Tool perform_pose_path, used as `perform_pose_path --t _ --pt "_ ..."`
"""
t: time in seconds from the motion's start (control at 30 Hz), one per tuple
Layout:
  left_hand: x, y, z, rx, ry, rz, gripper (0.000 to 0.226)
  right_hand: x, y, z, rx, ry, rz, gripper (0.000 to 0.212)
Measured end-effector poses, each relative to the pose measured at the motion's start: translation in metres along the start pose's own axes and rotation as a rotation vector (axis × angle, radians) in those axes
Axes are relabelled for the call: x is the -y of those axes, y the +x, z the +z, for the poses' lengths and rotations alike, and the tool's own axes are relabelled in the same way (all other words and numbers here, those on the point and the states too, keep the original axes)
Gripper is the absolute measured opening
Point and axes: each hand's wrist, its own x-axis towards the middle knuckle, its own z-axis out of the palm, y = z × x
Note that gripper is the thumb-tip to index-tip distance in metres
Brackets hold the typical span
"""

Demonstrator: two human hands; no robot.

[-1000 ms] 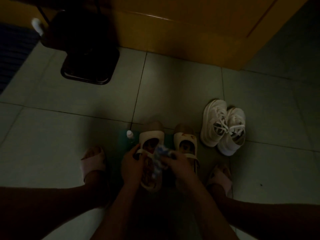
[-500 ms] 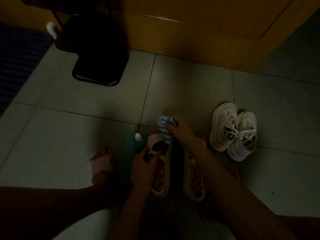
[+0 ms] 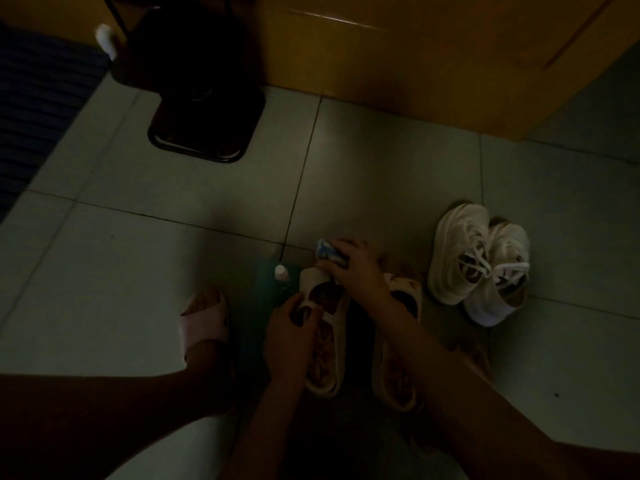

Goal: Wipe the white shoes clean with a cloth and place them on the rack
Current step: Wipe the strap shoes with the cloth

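Head view: my left hand (image 3: 291,327) grips the sandal (image 3: 329,362) on the floor (image 3: 156,265) while my right hand (image 3: 356,271) clutches the cloth (image 3: 327,252) at its toe, so I judge wiping underway, with the white sneakers (image 3: 478,265) beside it not yet racked.

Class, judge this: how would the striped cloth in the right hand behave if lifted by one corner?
Probably floppy: the cloth is crumpled into a wad in the right hand. Likely light, since that hand alone holds it.

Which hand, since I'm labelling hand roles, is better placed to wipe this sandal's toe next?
Right. The right hand grips the cloth at the sandal's toe; the left hand holds that sandal by its side.
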Motion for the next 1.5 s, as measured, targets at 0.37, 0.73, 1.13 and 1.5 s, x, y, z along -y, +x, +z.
perform_pose_path --t 0.37,0.73,1.13,1.5 --pt "0.000 0.001 -0.002 -0.046 -0.008 0.014 0.036 0.001 -0.028 0.027 -0.022 -0.191 -0.218 0.028" --pt "0.000 -0.002 0.001 -0.036 -0.024 0.002 0.045 -0.008 0.027 -0.004 -0.232 -0.083 0.006 0.022" --pt "0.001 -0.004 0.001 -0.086 -0.061 -0.019 0.040 0.001 -0.003 0.030 0.102 -0.240 -0.315 0.031" --pt "-0.003 -0.006 0.000 -0.081 -0.040 -0.009 0.039 -0.011 0.020 -0.019 0.127 -0.052 -0.249 0.020"
